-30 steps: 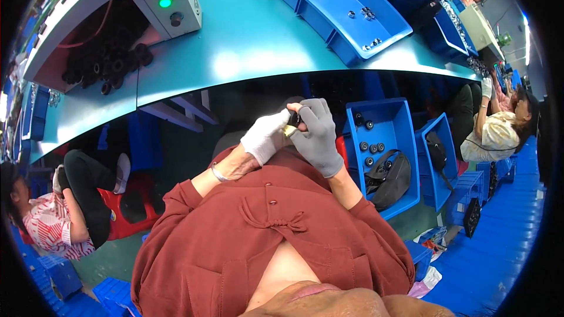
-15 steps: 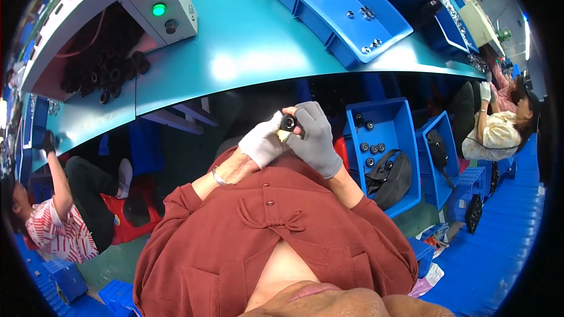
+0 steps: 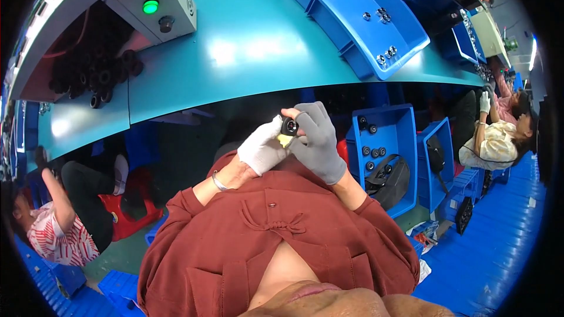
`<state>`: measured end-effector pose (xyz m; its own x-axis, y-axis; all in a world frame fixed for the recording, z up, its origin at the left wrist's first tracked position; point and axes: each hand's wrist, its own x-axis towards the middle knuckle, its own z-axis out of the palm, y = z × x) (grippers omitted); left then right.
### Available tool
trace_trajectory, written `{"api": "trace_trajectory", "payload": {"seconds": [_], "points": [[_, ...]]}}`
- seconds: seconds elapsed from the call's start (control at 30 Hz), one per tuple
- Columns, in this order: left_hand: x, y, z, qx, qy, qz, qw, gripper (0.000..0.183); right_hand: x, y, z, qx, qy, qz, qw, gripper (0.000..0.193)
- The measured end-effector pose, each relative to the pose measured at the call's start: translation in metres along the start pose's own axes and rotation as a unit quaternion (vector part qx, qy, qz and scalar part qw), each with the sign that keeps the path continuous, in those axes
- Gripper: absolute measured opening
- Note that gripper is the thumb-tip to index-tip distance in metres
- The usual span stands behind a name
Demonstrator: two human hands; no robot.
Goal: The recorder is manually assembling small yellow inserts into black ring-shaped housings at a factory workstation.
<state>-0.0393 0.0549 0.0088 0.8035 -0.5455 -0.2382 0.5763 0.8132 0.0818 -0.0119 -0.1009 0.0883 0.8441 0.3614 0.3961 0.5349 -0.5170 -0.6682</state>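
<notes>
Black ring part [image 3: 289, 125] has come up since a second ago, now pinched between left hand [image 3: 262, 149] and right hand [image 3: 317, 141], both grips narrow on it, bench [image 3: 247, 41] at 12 o'clock

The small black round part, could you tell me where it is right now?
Head view, centre: the small black part is pinched between the left hand and right hand, below the teal table edge.

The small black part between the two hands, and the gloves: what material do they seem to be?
Small black part: probably moulded plastic or rubber, dark with a slight sheen; too small to be sure. Left hand wears a white knitted fabric glove, matte. Right hand wears a grey knitted glove, possibly coated.
</notes>
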Motion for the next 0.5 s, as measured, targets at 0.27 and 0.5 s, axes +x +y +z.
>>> {"api": "trace_trajectory", "payload": {"seconds": [0.27, 0.5], "points": [[-0.005, 0.016, -0.001, 0.014, -0.04, 0.027, 0.999, 0.036, 0.025, -0.002, 0.01, -0.062, -0.03, -0.086, 0.994, 0.037], [-0.016, 0.03, 0.025, 0.083, -0.038, 0.046, 0.995, 0.023, 0.032, 0.003, 0.019, -0.065, -0.035, -0.107, 0.991, 0.035]]}}
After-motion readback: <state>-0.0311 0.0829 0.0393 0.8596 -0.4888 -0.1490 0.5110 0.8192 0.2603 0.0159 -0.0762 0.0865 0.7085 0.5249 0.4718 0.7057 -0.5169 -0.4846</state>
